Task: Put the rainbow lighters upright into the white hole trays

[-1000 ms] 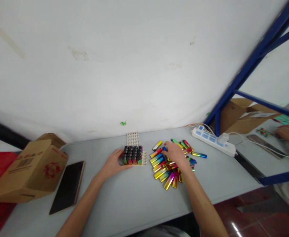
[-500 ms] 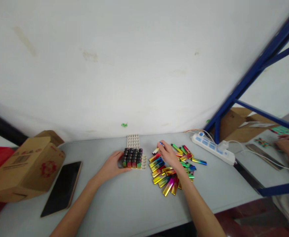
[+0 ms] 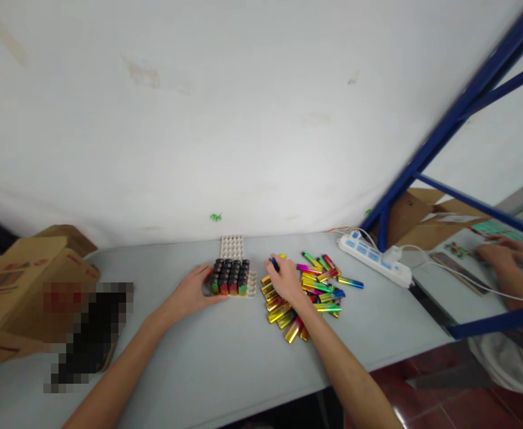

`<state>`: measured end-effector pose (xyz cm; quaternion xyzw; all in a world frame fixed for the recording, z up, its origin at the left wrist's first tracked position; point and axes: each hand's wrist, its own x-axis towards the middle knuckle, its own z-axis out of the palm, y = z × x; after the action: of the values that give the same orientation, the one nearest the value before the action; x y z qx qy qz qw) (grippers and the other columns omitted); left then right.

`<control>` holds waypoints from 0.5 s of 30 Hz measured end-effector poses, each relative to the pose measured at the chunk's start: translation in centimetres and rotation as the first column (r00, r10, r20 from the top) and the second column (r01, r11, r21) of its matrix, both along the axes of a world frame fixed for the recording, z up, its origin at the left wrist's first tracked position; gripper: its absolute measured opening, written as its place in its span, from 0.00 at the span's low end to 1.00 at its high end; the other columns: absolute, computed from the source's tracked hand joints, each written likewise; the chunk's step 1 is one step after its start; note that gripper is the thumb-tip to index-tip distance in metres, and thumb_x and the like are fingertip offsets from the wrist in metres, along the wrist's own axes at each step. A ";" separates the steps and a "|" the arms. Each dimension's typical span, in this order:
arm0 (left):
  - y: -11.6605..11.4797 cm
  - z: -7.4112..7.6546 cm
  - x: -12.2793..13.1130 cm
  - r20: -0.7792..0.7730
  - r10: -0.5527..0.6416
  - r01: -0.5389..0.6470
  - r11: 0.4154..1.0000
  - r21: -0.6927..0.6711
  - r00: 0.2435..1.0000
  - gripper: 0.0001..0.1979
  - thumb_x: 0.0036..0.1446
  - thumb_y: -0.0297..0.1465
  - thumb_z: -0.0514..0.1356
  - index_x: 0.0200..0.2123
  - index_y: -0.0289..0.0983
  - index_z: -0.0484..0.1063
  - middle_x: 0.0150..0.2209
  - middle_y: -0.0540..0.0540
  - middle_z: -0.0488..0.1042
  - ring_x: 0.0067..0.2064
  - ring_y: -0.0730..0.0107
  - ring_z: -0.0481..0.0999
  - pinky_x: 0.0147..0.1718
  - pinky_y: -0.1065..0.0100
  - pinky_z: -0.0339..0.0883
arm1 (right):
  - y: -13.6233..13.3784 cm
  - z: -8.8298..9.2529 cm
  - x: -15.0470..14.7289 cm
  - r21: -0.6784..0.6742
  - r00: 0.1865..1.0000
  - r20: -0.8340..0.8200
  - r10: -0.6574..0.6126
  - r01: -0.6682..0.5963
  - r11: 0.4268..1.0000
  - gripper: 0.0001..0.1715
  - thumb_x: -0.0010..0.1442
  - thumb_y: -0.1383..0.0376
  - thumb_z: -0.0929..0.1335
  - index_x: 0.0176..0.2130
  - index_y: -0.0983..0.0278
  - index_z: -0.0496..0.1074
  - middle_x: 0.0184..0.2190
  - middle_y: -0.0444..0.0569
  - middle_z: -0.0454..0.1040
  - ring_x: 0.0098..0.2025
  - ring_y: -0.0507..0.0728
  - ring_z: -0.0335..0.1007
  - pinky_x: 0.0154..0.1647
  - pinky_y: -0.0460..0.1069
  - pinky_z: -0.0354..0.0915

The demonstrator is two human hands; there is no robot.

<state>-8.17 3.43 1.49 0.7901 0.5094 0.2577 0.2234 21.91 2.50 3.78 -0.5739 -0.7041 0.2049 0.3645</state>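
My left hand (image 3: 194,290) curves around the left side of a tight block of upright, black-topped lighters (image 3: 231,279), thumb at the front and fingers behind. Their lower bodies show green, red and yellow. The block stands on a white tray with holes (image 3: 252,283), whose bare right end shows. Over a pile of shiny gradient-coloured lighters (image 3: 294,329), my right hand (image 3: 285,280) is closed on a lighter (image 3: 274,264) with a dark blue end poking out past the fingertips. The rest of that piece is hidden in the hand.
Behind the block lies a white holed strip (image 3: 232,246). A cardboard box (image 3: 24,292) and a blurred dark flat object (image 3: 93,333) are at left. Right are a power strip (image 3: 375,261), a blue metal frame (image 3: 415,170) and another person's hands (image 3: 500,250).
My right hand now shows a dark end standing out of its fingers, tilted left. My left hand stays at the block. The whole view has shifted slightly.
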 end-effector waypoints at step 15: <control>0.1 0.4 0.3 0.064 -0.069 0.071 0.997 -0.031 0.996 0.31 0.46 0.53 0.77 0.46 0.37 0.83 0.49 0.36 0.84 0.52 0.40 0.81 0.57 0.47 0.75 | -0.1 0.3 0.3 -0.020 0.995 -0.034 0.096 -0.096 0.995 0.20 0.79 0.51 0.62 0.38 0.59 0.71 0.29 0.43 0.74 0.33 0.57 0.70 0.38 0.49 0.64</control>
<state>-7.85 3.52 1.88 0.7953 0.4781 0.2659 0.2611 22.26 2.41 4.13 -0.5399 -0.7225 0.2394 0.3595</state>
